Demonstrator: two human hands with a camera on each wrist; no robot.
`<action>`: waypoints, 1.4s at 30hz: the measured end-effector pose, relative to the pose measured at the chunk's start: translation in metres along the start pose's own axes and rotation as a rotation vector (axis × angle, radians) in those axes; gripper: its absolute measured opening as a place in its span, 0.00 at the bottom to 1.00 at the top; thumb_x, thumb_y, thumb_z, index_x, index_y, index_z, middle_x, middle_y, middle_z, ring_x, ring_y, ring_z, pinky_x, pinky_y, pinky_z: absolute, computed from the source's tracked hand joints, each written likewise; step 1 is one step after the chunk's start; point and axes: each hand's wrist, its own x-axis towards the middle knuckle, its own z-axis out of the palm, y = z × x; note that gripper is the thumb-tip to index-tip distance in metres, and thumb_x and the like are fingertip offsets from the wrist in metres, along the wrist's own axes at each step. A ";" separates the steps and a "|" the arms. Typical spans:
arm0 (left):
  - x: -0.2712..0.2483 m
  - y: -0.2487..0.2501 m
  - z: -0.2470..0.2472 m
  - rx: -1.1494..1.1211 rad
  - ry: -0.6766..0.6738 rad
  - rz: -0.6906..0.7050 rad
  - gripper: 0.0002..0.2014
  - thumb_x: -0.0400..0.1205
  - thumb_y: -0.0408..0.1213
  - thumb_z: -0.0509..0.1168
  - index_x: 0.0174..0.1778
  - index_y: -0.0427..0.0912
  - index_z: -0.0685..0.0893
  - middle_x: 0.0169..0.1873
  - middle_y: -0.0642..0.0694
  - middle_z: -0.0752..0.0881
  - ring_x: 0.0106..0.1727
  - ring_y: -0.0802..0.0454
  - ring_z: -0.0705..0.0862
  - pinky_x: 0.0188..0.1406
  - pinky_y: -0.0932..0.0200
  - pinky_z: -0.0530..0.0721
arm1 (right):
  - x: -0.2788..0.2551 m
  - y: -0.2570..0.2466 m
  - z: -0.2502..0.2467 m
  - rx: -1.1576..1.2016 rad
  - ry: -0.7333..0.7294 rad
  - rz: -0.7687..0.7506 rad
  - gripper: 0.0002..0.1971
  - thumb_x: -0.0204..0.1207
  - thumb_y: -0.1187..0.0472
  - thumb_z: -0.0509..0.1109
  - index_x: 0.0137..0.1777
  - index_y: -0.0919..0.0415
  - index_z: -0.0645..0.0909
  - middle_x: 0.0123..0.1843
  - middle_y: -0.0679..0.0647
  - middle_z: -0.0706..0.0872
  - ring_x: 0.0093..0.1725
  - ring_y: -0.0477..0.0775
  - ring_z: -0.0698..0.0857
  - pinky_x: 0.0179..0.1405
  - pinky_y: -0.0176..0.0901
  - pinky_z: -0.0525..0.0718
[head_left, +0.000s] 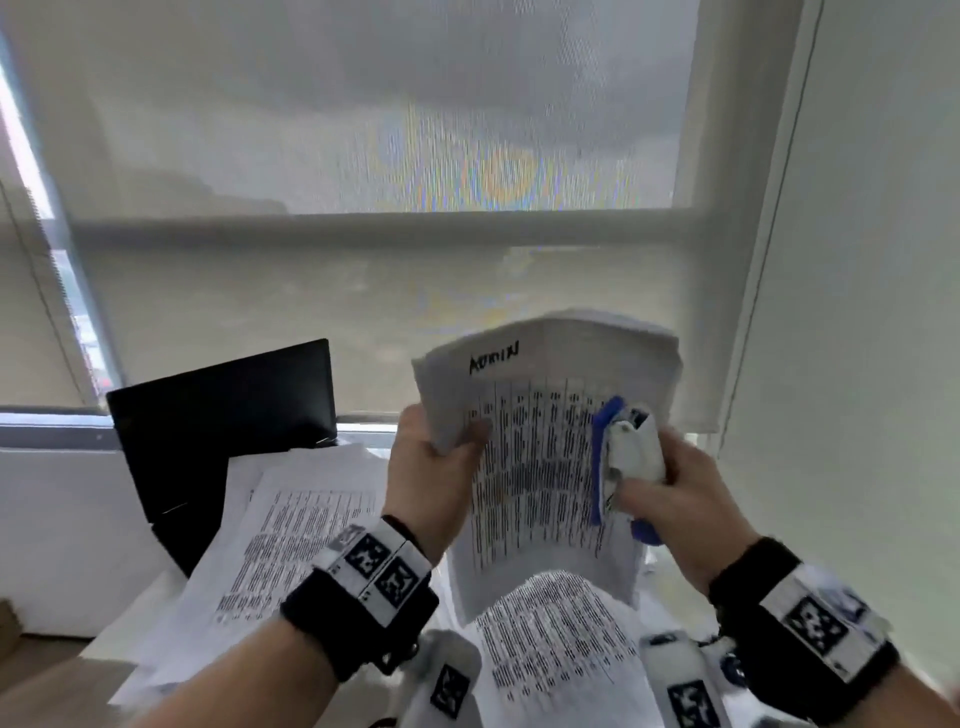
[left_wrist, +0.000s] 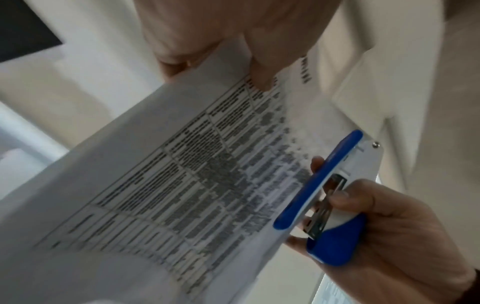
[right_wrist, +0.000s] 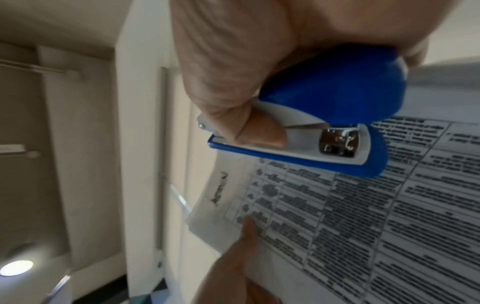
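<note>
Left grip (head_left: 431, 467) pinched a printed sheaf (head_left: 540, 478) by its upper-left corner, thumb on the front | right grip (head_left: 680, 483) wrapped a blue-and-white stapler (head_left: 631, 452), laid against the sheaf | sheaf held aloft, right of the laptop (head_left: 223, 410) | loose sheets (head_left: 291, 525) lay before the laptop

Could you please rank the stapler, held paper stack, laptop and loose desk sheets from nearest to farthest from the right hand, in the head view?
1. stapler: in the right hand.
2. held paper stack: just left.
3. loose desk sheets: lower left.
4. laptop: far left, behind.
</note>
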 end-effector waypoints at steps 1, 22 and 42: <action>-0.004 -0.007 0.003 0.033 0.008 -0.054 0.19 0.75 0.46 0.73 0.56 0.41 0.80 0.46 0.40 0.88 0.45 0.41 0.88 0.39 0.45 0.90 | -0.006 0.009 0.002 -0.034 -0.008 0.030 0.18 0.59 0.67 0.71 0.50 0.54 0.79 0.39 0.55 0.76 0.23 0.41 0.75 0.20 0.35 0.72; -0.005 -0.018 0.003 -0.180 0.014 -0.125 0.13 0.72 0.34 0.79 0.50 0.47 0.87 0.42 0.51 0.92 0.48 0.51 0.91 0.49 0.54 0.87 | -0.004 0.029 0.007 -0.074 0.054 0.021 0.22 0.55 0.61 0.70 0.53 0.56 0.78 0.32 0.48 0.79 0.27 0.46 0.77 0.23 0.32 0.74; -0.012 -0.001 0.031 -0.162 -0.105 -0.115 0.07 0.79 0.24 0.70 0.49 0.39 0.87 0.44 0.40 0.92 0.49 0.42 0.89 0.53 0.45 0.87 | 0.055 -0.070 0.002 -0.123 0.416 -0.512 0.29 0.77 0.51 0.66 0.72 0.65 0.62 0.46 0.36 0.76 0.38 0.18 0.77 0.37 0.16 0.73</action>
